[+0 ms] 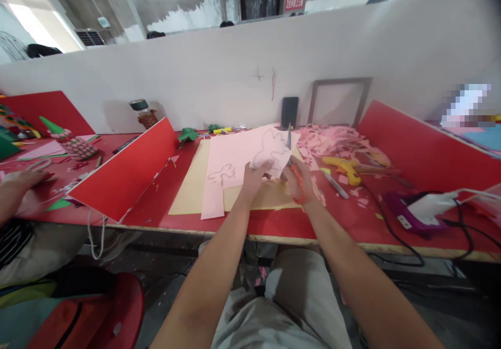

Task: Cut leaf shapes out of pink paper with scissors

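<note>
My left hand (256, 178) grips a piece of pink paper (273, 148) that bears a pencilled outline with wavy edges. In my right hand (299, 179) are orange-handled scissors (298, 184), their blades pointing up and away beside the paper's right edge. Whether the blades are apart is hard to make out. Under both hands lies a larger pink sheet (219, 156) with another pencilled shape on its left part and a corner cut away at the front. That sheet rests on a yellowish board (187, 184).
Pink paper scraps (332, 140) heap up at the back right, near a yellow glue gun (342, 169) and a cutter knife (335, 184). A purple power strip (410, 216) with cables sits farther right. Red dividers (129, 171) flank the space. Another person's hand (23, 184) is at left.
</note>
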A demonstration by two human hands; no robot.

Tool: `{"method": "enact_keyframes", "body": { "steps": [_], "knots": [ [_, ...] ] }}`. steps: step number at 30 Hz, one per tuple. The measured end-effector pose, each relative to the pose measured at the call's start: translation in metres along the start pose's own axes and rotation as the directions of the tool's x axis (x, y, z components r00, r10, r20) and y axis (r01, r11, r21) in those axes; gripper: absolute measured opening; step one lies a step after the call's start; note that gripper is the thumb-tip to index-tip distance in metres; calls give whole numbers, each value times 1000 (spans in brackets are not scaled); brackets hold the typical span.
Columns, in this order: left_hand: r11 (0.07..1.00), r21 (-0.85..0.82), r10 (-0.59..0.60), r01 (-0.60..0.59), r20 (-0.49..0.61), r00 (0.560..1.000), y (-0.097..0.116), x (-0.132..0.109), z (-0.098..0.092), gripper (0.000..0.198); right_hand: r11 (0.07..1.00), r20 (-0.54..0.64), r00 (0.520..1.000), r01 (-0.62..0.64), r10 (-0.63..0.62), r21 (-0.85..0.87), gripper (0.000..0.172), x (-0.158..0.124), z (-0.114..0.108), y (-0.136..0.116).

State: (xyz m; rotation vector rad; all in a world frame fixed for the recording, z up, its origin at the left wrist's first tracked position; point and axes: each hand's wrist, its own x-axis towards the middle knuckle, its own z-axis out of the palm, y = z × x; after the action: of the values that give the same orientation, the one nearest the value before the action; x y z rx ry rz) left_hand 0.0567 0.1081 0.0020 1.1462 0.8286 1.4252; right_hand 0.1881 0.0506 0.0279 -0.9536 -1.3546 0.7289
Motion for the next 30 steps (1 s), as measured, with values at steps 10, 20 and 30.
{"method": "enact_keyframes", "body": {
  "steps": [10, 20, 30],
  "knots": [
    [999, 23, -45, 44, 36, 998, 0, 0, 1, 41, 1000, -29, 999, -16, 16, -2, 23, -1, 0, 5],
    [999, 27, -40, 39, 58, 998, 4, -3, 1, 40, 999, -36, 999, -26, 28, 39, 31, 0, 0, 13],
    [999, 9, -52, 52, 54, 997, 1, 0, 1, 39, 998, -59, 997, -53, 54, 19, 35, 0, 0, 17]
  ]
}}
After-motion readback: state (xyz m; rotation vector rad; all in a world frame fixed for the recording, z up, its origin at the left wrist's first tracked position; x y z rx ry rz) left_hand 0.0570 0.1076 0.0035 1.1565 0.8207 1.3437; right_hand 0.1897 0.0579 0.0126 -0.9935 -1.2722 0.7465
